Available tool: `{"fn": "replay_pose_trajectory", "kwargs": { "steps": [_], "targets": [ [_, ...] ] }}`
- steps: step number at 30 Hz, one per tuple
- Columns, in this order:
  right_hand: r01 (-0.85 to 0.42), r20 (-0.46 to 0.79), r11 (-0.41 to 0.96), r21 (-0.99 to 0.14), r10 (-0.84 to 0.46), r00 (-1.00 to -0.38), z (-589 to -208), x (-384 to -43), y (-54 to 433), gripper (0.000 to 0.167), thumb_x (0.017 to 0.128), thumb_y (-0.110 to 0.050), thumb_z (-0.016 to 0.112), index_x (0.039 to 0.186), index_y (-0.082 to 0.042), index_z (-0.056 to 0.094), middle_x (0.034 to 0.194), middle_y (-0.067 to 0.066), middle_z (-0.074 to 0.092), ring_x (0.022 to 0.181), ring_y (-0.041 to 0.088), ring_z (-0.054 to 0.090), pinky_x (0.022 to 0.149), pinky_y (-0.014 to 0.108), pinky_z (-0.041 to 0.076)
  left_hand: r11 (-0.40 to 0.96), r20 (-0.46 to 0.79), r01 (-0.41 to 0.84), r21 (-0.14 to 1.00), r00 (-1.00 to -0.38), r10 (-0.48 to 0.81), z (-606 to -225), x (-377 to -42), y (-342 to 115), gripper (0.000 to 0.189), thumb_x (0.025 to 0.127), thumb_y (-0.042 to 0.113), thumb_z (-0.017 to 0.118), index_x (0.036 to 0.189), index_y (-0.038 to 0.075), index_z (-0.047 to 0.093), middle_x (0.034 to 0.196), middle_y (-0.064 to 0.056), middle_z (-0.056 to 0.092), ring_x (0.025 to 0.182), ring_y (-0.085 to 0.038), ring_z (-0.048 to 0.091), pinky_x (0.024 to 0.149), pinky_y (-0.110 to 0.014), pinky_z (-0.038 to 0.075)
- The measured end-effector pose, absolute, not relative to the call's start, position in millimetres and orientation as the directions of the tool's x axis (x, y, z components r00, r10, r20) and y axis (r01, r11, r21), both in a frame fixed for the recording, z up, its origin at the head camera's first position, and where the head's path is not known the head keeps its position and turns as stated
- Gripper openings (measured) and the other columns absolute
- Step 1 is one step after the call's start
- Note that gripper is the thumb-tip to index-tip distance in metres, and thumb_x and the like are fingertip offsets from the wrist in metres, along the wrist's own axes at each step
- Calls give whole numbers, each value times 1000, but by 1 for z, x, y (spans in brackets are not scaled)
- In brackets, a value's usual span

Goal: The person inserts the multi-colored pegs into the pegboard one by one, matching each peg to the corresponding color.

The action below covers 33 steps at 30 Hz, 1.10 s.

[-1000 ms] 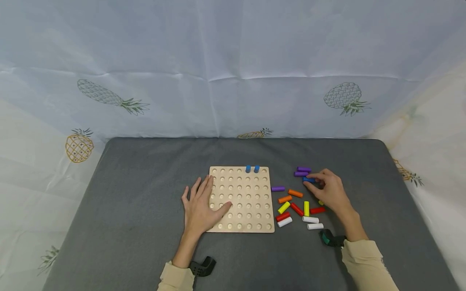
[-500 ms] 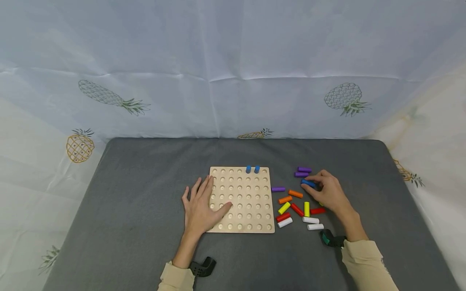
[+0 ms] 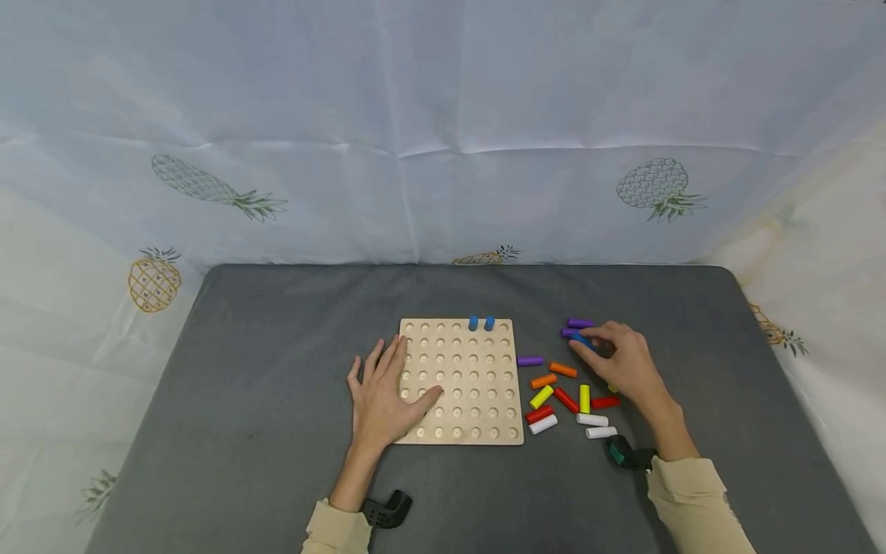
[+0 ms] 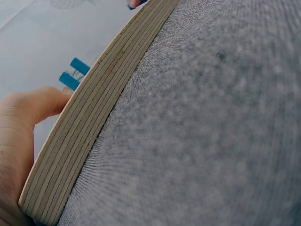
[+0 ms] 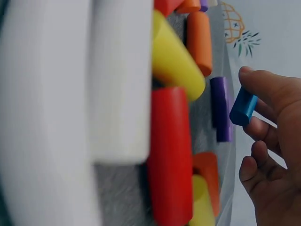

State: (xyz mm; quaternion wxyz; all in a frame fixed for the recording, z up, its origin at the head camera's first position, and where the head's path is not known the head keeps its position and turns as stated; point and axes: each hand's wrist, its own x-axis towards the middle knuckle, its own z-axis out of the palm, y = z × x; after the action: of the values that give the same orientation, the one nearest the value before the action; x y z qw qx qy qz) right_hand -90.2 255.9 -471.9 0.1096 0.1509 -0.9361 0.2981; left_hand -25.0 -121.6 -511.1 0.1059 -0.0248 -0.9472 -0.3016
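Observation:
The wooden board [image 3: 482, 385] with rows of round holes lies flat before me. Two blue pegs [image 3: 474, 323] stand upright in its far row. My left hand [image 3: 381, 408] rests on the board's left side, fingers spread and thumb reaching over the holes. Right of the board, my right hand [image 3: 628, 365] pinches another blue peg [image 5: 244, 106] between thumb and fingers. That peg is tilted and overlaps a purple peg [image 3: 569, 332] in the head view. In the left wrist view the left thumb [image 4: 44, 103] lies over the board's edge.
Loose pegs lie between the board and my right forearm: orange [image 3: 563, 370], yellow [image 3: 584, 398], red [image 3: 566, 400] and white [image 3: 592, 420] ones. A purple peg [image 3: 531, 361] lies right beside the board's edge. A pineapple-print cloth [image 3: 429, 200] hangs behind the grey table [image 3: 277, 346].
My right fingers have picked up the blue peg and turned it from lying nearly level to a steeper tilt. The left hand and board have stayed in place.

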Motion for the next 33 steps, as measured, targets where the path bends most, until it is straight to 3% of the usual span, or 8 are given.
{"fn": "replay_pose_trajectory", "kwargs": {
  "steps": [5, 13, 23, 33],
  "targets": [
    [-352, 315, 761, -545, -204, -927, -467, -92, 249, 12, 81, -8, 85, 90, -2, 79, 69, 2, 55, 63, 12, 41, 58, 22, 32, 819, 223, 116, 562, -975, -15, -512, -25, -121, 100, 76, 62, 74, 157, 13, 43, 160, -10, 47, 152, -37, 34, 120, -69, 10],
    [-325, 326, 744, -584, -151, -933, -465, -95, 236, 18, 81, -8, 85, 96, -1, 79, 81, 9, 71, 70, 15, 54, 64, 17, 43, 823, 214, 103, 558, -977, -22, -510, -25, -122, 99, 76, 62, 74, 157, 14, 43, 160, -10, 47, 152, -36, 35, 120, -69, 11],
    [-304, 316, 696, -651, -115, -942, -462, -99, 216, 20, 82, -9, 85, 99, -1, 79, 82, 10, 72, 74, 19, 63, 71, 4, 45, 820, 210, 105, 562, -977, -19, -510, -25, -122, 100, 76, 63, 73, 157, 13, 42, 160, -9, 47, 152, -37, 34, 120, -69, 10],
    [-268, 258, 650, -711, -113, -959, -459, -105, 190, 21, 86, -13, 82, 104, -2, 79, 86, 12, 77, 74, 20, 63, 67, 20, 50, 822, 200, 93, 562, -979, -26, -510, -25, -123, 100, 76, 63, 73, 157, 14, 42, 160, -9, 47, 152, -36, 35, 120, -68, 10]
  ]
}}
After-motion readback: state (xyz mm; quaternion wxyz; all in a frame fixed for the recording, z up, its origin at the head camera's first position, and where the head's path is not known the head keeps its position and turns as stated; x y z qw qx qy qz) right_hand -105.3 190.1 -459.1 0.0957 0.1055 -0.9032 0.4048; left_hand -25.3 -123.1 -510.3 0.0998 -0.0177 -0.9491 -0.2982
